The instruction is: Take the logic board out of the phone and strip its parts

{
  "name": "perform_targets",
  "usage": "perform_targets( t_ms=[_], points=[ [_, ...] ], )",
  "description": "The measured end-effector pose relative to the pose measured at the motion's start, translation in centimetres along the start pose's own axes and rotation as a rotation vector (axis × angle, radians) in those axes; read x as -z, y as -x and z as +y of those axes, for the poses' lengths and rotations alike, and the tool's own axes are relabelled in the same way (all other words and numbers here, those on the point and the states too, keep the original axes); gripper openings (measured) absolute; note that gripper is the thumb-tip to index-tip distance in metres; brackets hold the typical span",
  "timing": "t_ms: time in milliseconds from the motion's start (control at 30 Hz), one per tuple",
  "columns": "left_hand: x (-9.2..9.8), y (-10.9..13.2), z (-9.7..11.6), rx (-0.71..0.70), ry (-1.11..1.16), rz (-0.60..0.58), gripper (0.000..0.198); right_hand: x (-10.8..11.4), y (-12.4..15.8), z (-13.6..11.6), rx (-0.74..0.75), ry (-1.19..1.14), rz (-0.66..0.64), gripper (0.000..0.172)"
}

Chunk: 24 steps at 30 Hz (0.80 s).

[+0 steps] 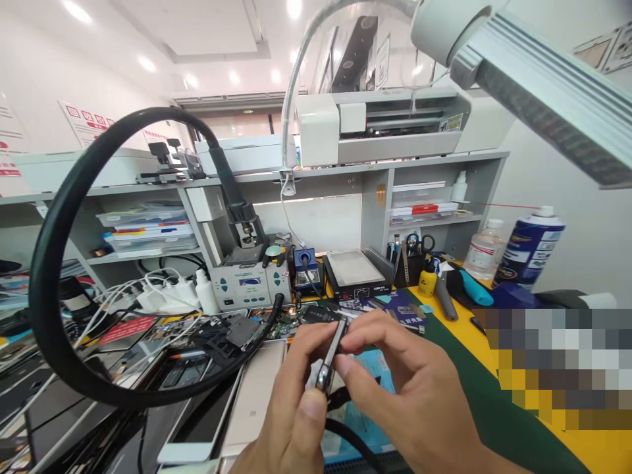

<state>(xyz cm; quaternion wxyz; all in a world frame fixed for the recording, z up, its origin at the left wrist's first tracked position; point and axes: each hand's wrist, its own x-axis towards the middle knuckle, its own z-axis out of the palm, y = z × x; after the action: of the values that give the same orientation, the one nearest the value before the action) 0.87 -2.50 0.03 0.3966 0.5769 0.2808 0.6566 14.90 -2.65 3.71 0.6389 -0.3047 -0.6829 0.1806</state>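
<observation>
A slim phone (332, 355) with a shiny metal edge is tilted up between my hands above the workbench, seen nearly edge-on. My left hand (299, 401) grips it from the left, its thumb at the near end and its fingers along the far side. On the other side, the thumb and forefinger of my right hand (405, 378) pinch at the phone's side. Whether a small part sits between those fingertips cannot be made out. Under the hands lie a blue mat (370, 395) and a black cable (353, 441).
A thick black hose (44, 263) loops up at the left from the soldering station (247, 286). Phones and tablets (197, 421) crowd the left side. Behind are a heating plate (358, 270) and loose circuit boards (286, 322). A spray can (528, 250) stands right; a lamp (553, 99) hangs above.
</observation>
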Motion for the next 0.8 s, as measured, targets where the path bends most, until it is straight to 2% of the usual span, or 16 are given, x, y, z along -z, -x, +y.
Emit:
perform_targets(
  t_ms=[200,500,667,800],
  points=[
    [0.9,0.0,0.4,0.065,-0.016,-0.109,0.049,-0.2,0.0,-0.2,-0.017,-0.026,0.022,0.027],
    [1.1,0.5,-1.2,-0.086,-0.078,-0.085,0.049,-0.8,0.4,0.0,-0.012,-0.037,0.061,0.030],
    [2.0,0.6,-1.6,-0.099,-0.109,-0.221,0.049,-0.6,0.4,-0.2,0.003,-0.057,0.044,0.030],
    [1.4,0.8,-1.6,-0.117,-0.088,-0.133,0.050,-0.7,0.4,-0.1,-0.014,-0.097,0.027,0.030]
  ],
)
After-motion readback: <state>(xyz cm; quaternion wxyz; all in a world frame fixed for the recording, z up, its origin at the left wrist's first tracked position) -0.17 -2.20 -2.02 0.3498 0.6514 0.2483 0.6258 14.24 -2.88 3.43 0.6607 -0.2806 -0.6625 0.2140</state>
